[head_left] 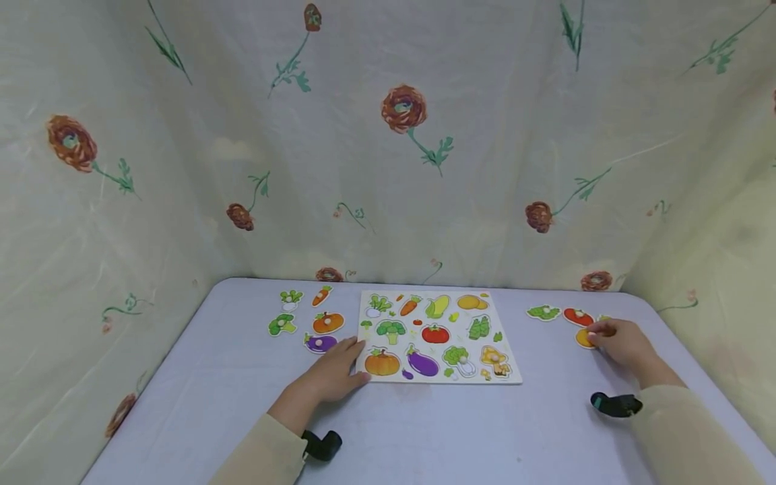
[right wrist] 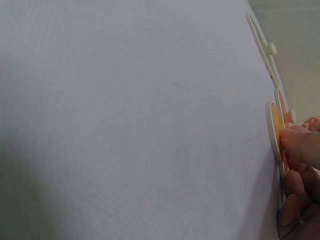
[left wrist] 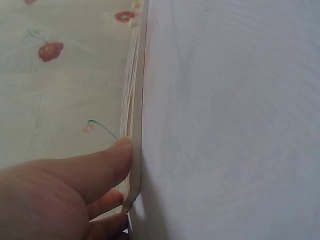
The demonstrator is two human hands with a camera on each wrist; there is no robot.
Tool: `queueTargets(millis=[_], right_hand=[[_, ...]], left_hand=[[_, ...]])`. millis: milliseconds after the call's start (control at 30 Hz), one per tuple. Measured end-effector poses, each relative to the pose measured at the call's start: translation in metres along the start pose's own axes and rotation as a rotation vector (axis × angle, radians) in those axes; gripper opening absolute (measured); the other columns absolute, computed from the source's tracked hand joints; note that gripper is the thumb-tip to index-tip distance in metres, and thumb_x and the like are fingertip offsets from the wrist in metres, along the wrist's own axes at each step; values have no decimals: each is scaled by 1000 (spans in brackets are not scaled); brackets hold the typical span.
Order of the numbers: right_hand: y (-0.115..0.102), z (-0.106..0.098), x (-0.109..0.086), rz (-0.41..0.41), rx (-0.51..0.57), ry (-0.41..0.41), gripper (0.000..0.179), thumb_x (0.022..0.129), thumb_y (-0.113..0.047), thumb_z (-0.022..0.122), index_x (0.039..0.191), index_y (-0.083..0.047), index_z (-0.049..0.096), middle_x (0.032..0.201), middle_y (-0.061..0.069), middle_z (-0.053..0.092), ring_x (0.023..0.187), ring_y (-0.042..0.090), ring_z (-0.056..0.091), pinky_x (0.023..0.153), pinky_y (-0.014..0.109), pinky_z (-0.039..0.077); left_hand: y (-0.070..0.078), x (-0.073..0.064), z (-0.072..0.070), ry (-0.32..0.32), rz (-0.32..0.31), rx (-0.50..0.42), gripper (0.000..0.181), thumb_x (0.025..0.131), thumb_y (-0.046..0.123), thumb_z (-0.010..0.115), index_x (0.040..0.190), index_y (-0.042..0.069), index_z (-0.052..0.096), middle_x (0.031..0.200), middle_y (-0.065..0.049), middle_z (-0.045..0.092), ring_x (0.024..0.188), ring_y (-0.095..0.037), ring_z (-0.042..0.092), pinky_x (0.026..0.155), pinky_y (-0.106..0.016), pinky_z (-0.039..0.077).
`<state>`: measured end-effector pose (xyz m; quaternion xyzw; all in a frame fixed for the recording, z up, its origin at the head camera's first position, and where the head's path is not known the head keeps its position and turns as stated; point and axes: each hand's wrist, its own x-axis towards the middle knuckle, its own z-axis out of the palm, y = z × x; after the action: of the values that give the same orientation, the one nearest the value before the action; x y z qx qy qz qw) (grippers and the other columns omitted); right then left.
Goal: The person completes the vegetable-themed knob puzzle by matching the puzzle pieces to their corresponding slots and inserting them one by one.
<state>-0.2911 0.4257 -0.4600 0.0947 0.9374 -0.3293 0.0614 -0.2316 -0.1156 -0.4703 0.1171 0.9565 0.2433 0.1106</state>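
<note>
A white vegetable puzzle board lies mid-table, printed with vegetable pictures. Its bok choy and mushroom pieces show small knobs. My left hand holds the board's front left corner, thumb on the front edge and fingers along the left side. Off to the right, my right hand pinches a yellow-orange potato piece between thumb and fingertips. In the right wrist view this potato piece is close over the table, overlapping the red tomato piece. The fingers hide part of it.
Left of the board lie knobbed pieces: radish, carrot, broccoli, pumpkin and eggplant. A green leafy piece lies at the right, left of the tomato. A flowered curtain stands behind the table.
</note>
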Motion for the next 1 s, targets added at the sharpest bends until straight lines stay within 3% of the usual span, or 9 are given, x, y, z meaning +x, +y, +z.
queueTargets(millis=[200, 767, 1000], right_hand=[[2, 2, 2, 8, 7, 11, 34, 100, -13, 61, 123, 12, 57, 122, 37, 48, 105, 47, 46, 97, 59, 46], [9, 4, 5, -22, 9, 28, 39, 101, -23, 62, 122, 10, 59, 118, 33, 53, 103, 44, 47, 96, 58, 46], [11, 3, 3, -57, -22, 34, 34, 100, -18, 63, 118, 10, 60, 110, 29, 57, 97, 40, 50, 86, 50, 50]], left_hand=[[1, 0, -1, -2, -1, 0, 71, 95, 38, 67, 155, 12, 39, 162, -12, 30, 150, -32, 25, 116, -55, 30], [2, -1, -5, -11, 8, -2, 71, 96, 38, 66, 155, 10, 38, 162, -14, 30, 150, -33, 24, 117, -55, 28], [1, 0, -2, -12, 10, -9, 71, 96, 38, 66, 155, 11, 38, 162, -13, 29, 150, -33, 24, 117, -55, 28]])
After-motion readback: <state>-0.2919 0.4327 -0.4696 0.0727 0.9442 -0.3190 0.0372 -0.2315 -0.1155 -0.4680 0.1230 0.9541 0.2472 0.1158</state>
